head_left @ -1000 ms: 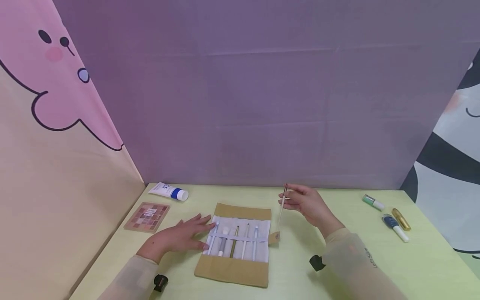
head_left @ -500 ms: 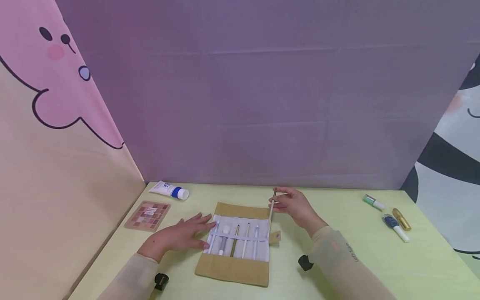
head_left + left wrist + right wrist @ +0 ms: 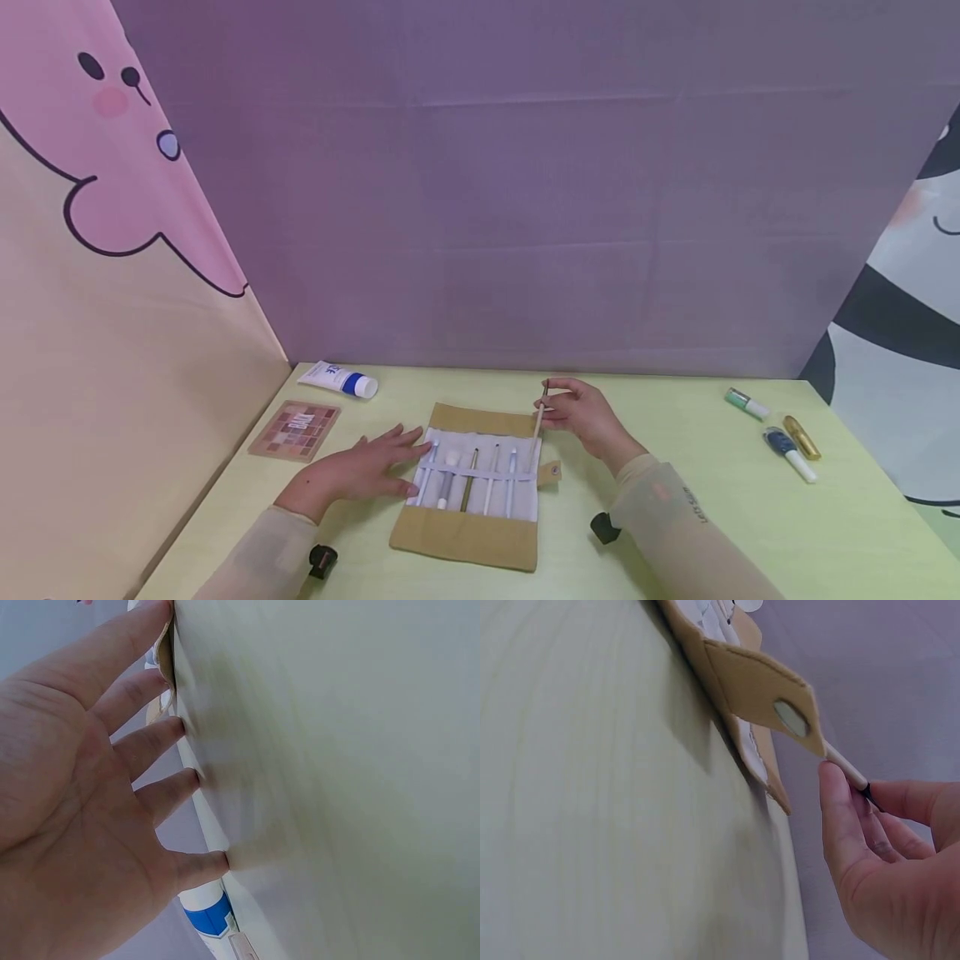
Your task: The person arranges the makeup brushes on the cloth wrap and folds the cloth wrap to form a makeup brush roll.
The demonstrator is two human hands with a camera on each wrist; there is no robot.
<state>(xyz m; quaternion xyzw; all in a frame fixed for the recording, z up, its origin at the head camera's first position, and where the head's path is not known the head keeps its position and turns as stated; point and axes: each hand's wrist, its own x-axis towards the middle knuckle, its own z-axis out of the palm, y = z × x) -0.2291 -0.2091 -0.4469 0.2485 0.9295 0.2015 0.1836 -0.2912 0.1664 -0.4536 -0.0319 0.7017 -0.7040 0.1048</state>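
A tan brush roll with a pale lining lies unfolded on the table, several makeup brushes tucked under its elastic band. My right hand pinches a thin pale brush near its dark tip. That brush slants down over the roll's right side, its lower end near the band; whether it is under the band I cannot tell. In the right wrist view the snap tab covers part of the brush. My left hand spreads its fingers at the roll's left edge, fingertips touching the roll and table.
An eyeshadow palette and a white tube with a blue band lie at the left. Toward the right are a green bottle, a dark blue bottle with a white cap and a gold tube. A purple backdrop stands behind.
My right hand has moved left with the brush, from beyond the roll's right edge to over its right side. The left hand stays in place.
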